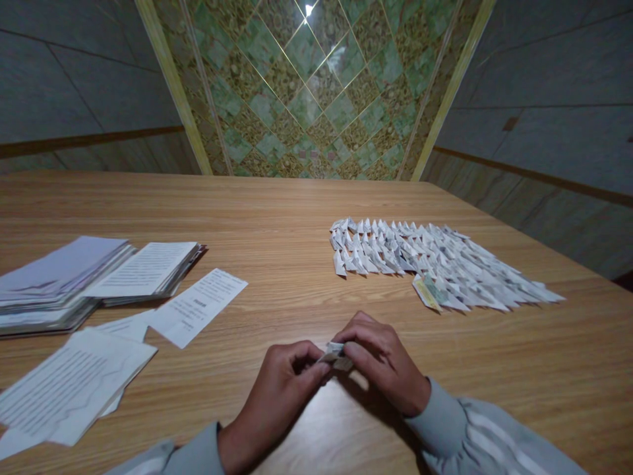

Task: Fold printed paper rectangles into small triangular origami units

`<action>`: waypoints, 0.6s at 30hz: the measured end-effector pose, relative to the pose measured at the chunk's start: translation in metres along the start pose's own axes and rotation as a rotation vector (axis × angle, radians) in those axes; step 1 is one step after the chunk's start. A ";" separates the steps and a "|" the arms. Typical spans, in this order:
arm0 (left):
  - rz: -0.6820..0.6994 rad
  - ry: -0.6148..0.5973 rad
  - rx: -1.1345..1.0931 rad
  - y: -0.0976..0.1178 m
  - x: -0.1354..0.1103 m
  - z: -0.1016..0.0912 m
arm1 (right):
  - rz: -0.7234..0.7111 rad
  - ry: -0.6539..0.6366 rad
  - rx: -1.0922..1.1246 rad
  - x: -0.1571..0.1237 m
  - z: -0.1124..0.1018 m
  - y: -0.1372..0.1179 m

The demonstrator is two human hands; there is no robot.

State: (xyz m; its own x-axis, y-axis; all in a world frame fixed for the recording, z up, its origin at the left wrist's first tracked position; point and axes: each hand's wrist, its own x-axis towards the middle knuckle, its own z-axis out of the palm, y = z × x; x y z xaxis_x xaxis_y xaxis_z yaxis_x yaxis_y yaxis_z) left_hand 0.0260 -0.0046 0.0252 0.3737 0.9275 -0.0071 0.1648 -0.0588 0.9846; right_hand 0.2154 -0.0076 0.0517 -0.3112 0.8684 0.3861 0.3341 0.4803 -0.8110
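Both hands, left hand (277,389) and right hand (383,369), pinch a small folded paper piece (337,354) (partly hidden) above the wooden table (277,218), near rows of folded pieces (435,264).

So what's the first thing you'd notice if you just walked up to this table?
Probably the big spread of small folded paper pieces, lined up in rows on the right side of the wooden table. Next, the left hand and right hand at the near edge, pinching one small folded paper between them. On the left lie stacks of printed pages and loose printed slips.
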 end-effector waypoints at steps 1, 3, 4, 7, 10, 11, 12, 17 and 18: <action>0.001 -0.002 0.001 0.000 0.000 0.000 | -0.041 0.014 -0.050 0.000 0.001 -0.001; 0.011 -0.008 0.040 0.000 -0.001 0.000 | -0.082 0.054 -0.125 0.000 0.003 -0.003; 0.019 -0.009 0.066 -0.001 -0.001 0.000 | -0.084 0.070 -0.146 -0.001 0.005 -0.002; 0.052 -0.021 0.121 -0.002 -0.001 -0.001 | -0.046 0.091 -0.125 -0.003 0.009 0.001; 0.078 -0.024 0.138 -0.003 -0.001 -0.002 | 0.031 0.092 -0.016 -0.004 0.009 0.006; 0.075 -0.021 0.128 -0.003 0.000 -0.003 | 0.066 0.093 0.036 -0.004 0.009 0.007; 0.068 -0.019 0.101 -0.002 0.000 -0.003 | 0.104 0.096 0.089 -0.004 0.009 0.008; 0.026 0.024 -0.057 0.003 0.001 -0.003 | 0.148 0.141 0.162 -0.002 0.008 0.009; 0.020 0.040 -0.071 0.004 0.001 -0.003 | 0.136 0.150 0.139 -0.002 0.008 0.009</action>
State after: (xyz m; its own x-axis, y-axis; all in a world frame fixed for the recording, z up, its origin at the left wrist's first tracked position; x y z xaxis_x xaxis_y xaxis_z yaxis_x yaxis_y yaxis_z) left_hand 0.0246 -0.0029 0.0297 0.3396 0.9404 0.0182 0.0918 -0.0524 0.9944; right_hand 0.2115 -0.0057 0.0400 -0.1331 0.9375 0.3217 0.2346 0.3451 -0.9088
